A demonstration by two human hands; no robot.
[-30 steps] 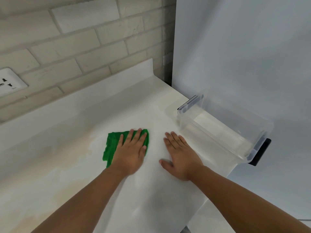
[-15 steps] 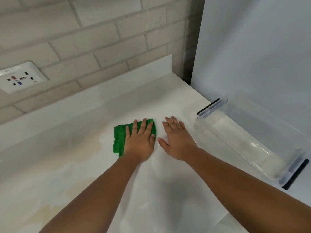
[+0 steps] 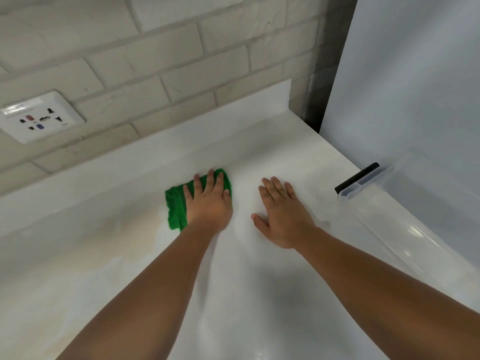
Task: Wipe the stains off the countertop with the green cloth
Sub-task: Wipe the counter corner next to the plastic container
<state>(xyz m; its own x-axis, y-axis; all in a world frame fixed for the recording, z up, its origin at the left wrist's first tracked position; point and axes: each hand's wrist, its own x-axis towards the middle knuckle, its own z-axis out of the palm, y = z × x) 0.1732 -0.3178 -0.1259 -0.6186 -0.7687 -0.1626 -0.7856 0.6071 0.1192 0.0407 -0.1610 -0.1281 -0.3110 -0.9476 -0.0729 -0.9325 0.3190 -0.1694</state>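
The left hand (image 3: 209, 201) lies flat on the green cloth (image 3: 176, 207), its fingers (image 3: 211, 181) straight and pressing down rather than curled round it. The cloth is therefore pinned to the countertop (image 3: 233, 294) under the palm, with a bunched strip showing past the little-finger side and a sliver beyond the fingertips. The tan stains (image 3: 135, 231) spread to the left of those fingers and back toward the wrist side, starting just beside the cloth's exposed edge. I judge that the next stroke should run leftward and toward the person, not rightward, where the surface looks white. The cloth's long axis runs roughly along the fingers. Of the 2 hands, only the left touches the cloth. The right hand (image 3: 281, 215) rests open on bare counter, near the left thumb but apart from the cloth (probably a brace, not a wiper). Ahead of the fingertips the raised backsplash (image 3: 155, 152) is near, which limits a forward push, while leftward the counter runs open. To the right of the right hand's fingers a clear plastic box (image 3: 394, 229) sits along the counter's edge, well apart from the cloth.
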